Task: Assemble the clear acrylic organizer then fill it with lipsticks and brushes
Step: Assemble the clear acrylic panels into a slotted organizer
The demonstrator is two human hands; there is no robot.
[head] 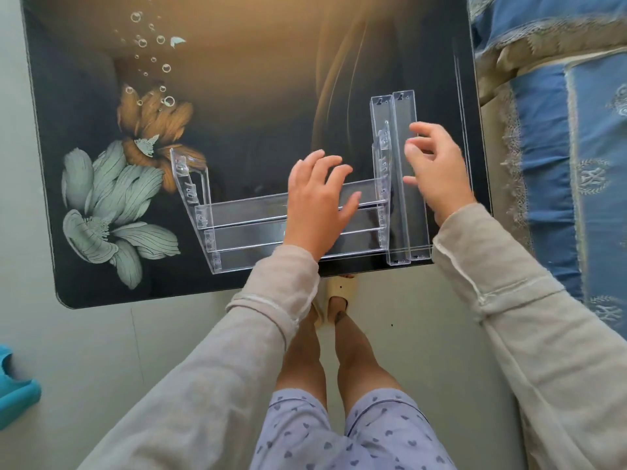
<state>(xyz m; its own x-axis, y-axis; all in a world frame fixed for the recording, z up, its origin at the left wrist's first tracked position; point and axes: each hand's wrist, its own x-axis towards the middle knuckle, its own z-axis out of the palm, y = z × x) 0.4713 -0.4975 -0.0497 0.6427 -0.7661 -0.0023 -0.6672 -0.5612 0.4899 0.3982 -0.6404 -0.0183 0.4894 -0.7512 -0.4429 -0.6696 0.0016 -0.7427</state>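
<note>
A partly built clear acrylic organizer (237, 228) stands near the front edge of the dark flower-printed table (237, 113), with two stepped side panels and several long shelves slotted between them. My left hand (319, 201) hovers over the shelves with its fingers spread, holding nothing. Two loose clear acrylic strips (403, 106) lie side by side just right of the organizer, running front to back. My right hand (434, 167) is over those strips, fingers curled and touching the outer one. No lipsticks or brushes are in view.
A bed with a blue and beige patterned cover (559, 130) runs along the table's right side. A turquoise object (13, 391) lies on the pale floor at the left. My legs and slippers (336, 300) are below the table's front edge.
</note>
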